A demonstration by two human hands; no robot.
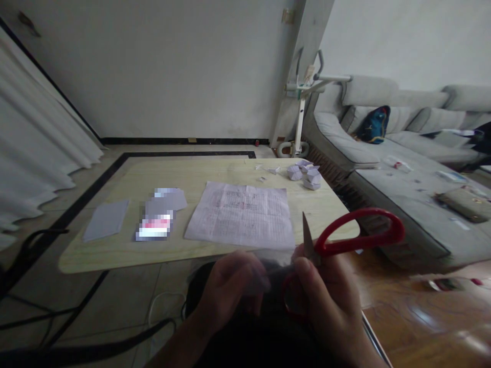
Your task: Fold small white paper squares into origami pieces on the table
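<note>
My right hand (326,301) is closed around red-handled scissors (356,237), blades pointing up, close to my body at the lower middle. My left hand (226,289) is beside it, fingers curled and pinched on a thin, see-through sheet (264,263) stretched between both hands at the scissor blades. Beyond the hands a low wooden table (126,255) carries a large creased printed sheet (243,214), a plain paper piece (106,220) on the left, some blurred cards (161,217), and a pile of small folded paper pieces (305,174) at the far right corner.
A grey sofa (399,168) with a blue bag (374,125) and small items runs along the right. A white exercise machine (303,102) stands by the wall. Curtains (34,133) hang left. Dark cables (57,306) cross the tiled floor.
</note>
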